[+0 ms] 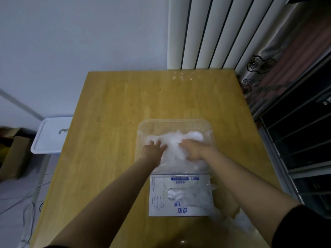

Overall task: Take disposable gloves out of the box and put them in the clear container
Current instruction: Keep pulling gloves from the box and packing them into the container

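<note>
1. wooden table (116,113) seen from above. the clear container (172,122) sits near the middle, toward the right.
2. the container holds a crumpled white heap of gloves (180,136), piled toward its far and right sides.
3. my left hand (154,150) reaches in over the container's left wall. its fingers (158,143) are spread wide and fairly straight, lying flat on the left edge of the heap.
4. my right hand (193,149) is on the heap just beside the left one, palm down. its fingertips sink into the plastic, so i cannot tell whether they grip any of it or only press.
5. the box (161,210) lies flat on the table just on my side of the container and touches its near wall. it is white with blue print and an outline drawing of a hand.
6. more gloves bulge out of the box opening (188,196).
7. a few loose, filmy ones (240,224) trail on the table under my right forearm, by the box's right edge.
8. beyond the table: a white radiator (215,33) against the wall, with a patterned curtain (268,68) to its right.
9. left of the table, lower down: a white plastic lid (52,138), a cardboard carton (14,154) and cables (30,203) on the floor.
</note>
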A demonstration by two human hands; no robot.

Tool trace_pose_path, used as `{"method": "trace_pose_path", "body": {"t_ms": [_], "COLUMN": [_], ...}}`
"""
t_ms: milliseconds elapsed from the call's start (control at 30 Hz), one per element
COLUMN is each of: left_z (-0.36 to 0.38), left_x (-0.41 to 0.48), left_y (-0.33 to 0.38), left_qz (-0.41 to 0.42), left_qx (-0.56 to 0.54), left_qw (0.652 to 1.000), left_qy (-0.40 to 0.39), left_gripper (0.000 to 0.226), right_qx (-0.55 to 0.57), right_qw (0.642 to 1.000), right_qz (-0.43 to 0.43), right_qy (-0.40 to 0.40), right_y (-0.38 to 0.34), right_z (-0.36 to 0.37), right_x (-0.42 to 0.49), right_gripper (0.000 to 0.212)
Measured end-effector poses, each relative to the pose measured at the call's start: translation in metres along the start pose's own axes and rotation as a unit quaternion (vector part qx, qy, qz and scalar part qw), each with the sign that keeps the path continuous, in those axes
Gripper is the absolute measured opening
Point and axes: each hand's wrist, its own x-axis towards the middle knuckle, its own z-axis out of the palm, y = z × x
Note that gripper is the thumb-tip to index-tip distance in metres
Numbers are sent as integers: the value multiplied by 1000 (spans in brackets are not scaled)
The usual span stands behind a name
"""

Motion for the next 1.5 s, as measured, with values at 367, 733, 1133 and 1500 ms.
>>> {"method": "trace_pose_path", "body": {"t_ms": [367, 733, 1133, 1500], "left_z": [-28, 36, 49, 42], "left_x": [-74, -113, -100, -99], "left_y": [25, 71, 82, 93], "left_qz": [66, 157, 38, 34], "left_qx": [-122, -161, -267, -416], "left_qw": [913, 946, 946, 879], "left_qy": [383, 231, 180, 230], "left_gripper": [38, 37, 27, 17], "right_qx": [72, -45, 68, 171], "right_qw": [915, 971, 966, 944], "right_qz": [-200, -90, -37, -93], "right_qy": [343, 216, 246, 266], "right_y": [-34, -4, -14, -20], "right_z": [26, 96, 85, 93], "right_x": [-104, -113, -127, -131], "right_gripper": [15, 30, 15, 21]}}
